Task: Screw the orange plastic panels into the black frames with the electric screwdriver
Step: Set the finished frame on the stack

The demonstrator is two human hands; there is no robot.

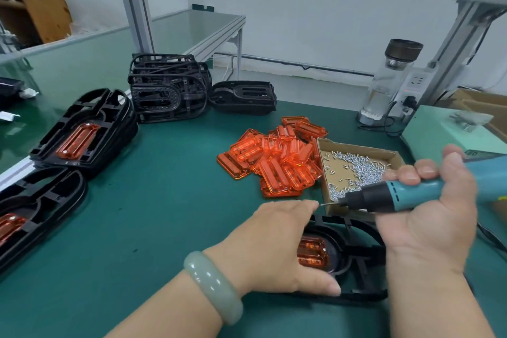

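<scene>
A black frame [356,263] lies near the table's front edge with an orange panel [312,254] seated in it. My left hand [277,244], wearing a green bangle, grips the frame's left side, thumb along its near rim. My right hand [428,217] holds a teal electric screwdriver [406,195] almost level above the frame, its bit pointing left toward my left fingertips. A heap of loose orange panels [277,159] lies in the middle of the table. A cardboard box of screws [356,170] stands just behind the screwdriver.
Two frames with panels fitted lie at the left [82,134] and lower left [35,217]. Bare black frames are stacked at the back [164,90], one more beside them [242,97]. A glass bottle [389,79] and a power strip [414,85] stand at the back right.
</scene>
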